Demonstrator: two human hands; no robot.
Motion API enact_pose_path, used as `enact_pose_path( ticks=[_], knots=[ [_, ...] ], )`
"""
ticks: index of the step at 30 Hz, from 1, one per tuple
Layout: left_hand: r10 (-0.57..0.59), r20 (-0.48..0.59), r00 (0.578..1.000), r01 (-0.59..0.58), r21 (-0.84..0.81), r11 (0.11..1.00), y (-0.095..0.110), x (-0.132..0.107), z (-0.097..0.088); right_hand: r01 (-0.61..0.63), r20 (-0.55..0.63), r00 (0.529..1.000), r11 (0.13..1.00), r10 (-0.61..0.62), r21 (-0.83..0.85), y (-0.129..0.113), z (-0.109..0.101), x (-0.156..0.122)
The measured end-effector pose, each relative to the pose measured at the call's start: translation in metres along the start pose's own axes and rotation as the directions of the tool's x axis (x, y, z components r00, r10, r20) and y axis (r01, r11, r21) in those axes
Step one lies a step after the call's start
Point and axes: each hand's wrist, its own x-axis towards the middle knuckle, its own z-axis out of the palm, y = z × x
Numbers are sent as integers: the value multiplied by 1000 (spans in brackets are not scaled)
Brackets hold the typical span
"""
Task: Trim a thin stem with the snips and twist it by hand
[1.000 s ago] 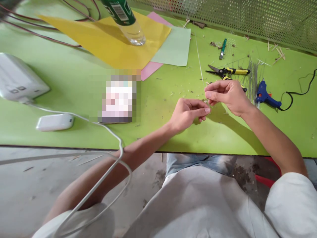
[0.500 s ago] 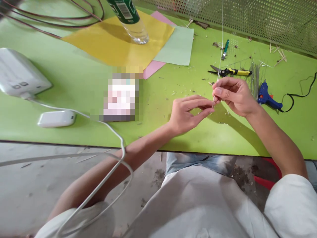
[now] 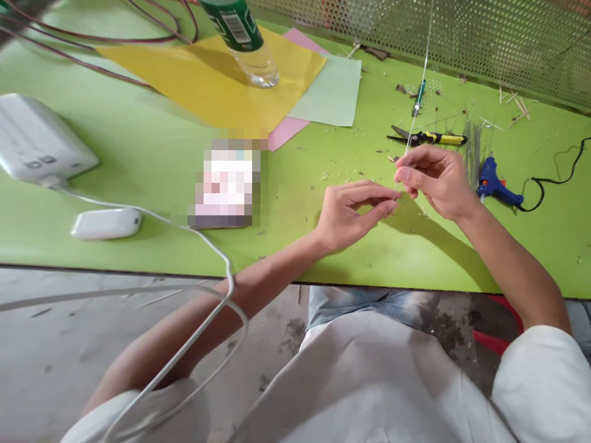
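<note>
A thin, pale wire [image 3: 426, 58] rises from my fingers toward the top of the view. My right hand [image 3: 436, 181] pinches it between thumb and forefinger, a little above the table. Just to the left, my left hand [image 3: 353, 215] has its thumb and fingertips closed on the wire's lower end. The fingertips of both hands are close together. Behind them lie cutting pliers [image 3: 443, 138] with yellow and black handles, and a small green-handled tool [image 3: 419, 97] partly crossed by the wire.
A blue glue gun [image 3: 496, 184] and a bundle of thin wires [image 3: 471, 157] lie right of the pliers. A water bottle [image 3: 258, 61] stands on yellow paper [image 3: 184, 74]. A pixelated object [image 3: 226, 184], white power bank [image 3: 44, 138] and white case [image 3: 106, 223] are left. A cable [image 3: 217, 246] crosses my left arm.
The wire's upper part has swung to the right and now leans more. My right fingers have shifted slightly on it; my left hand is nearly still.
</note>
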Motion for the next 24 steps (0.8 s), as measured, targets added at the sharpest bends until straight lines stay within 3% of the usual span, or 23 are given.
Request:
enact_pose_path(
  ticks=[3, 7, 15, 20, 24],
  knots=[
    [-190, 20, 982, 190, -186, 964, 1, 1, 1, 59, -39, 997, 997, -61, -49, 0, 3, -3],
    [-400, 17, 917, 384, -315, 868, 0, 4, 4, 93, -68, 992, 984, -104, -153, 3, 8, -8],
    [-436, -111, 893, 381, -329, 864, -8, 6, 6, 87, -97, 989, 969, -112, -230, 14, 13, -13],
    [-436, -64, 898, 388, -354, 851, -11, 4, 8, 12, -93, 995, 956, -40, -294, 9, 8, -11],
    [-440, -52, 896, 393, -364, 844, -9, 3, 7, -27, -76, 997, 972, 9, -234, 3, 6, -9]
  ],
)
